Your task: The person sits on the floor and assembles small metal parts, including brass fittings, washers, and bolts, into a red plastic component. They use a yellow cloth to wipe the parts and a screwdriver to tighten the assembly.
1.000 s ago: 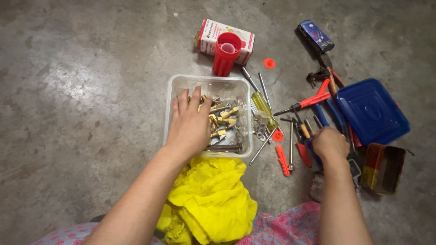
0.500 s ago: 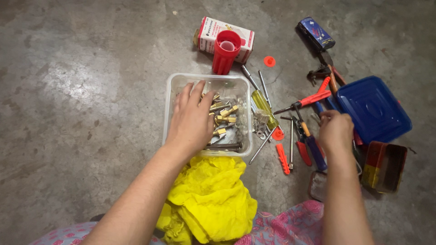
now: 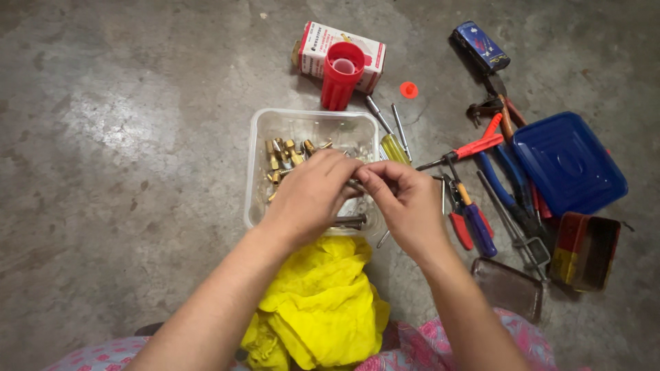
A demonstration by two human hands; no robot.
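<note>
Both hands meet over clear tub of brass bits. Left hand and right hand pinch a small metal piece between fingertips. Yellow cloth below hands, tools right.

A grey concrete floor is carrying everything: a clear tub is sitting at centre, a red cup at twelve o'clock, a blue lid at three o'clock, a yellow cloth at six o'clock.
</note>
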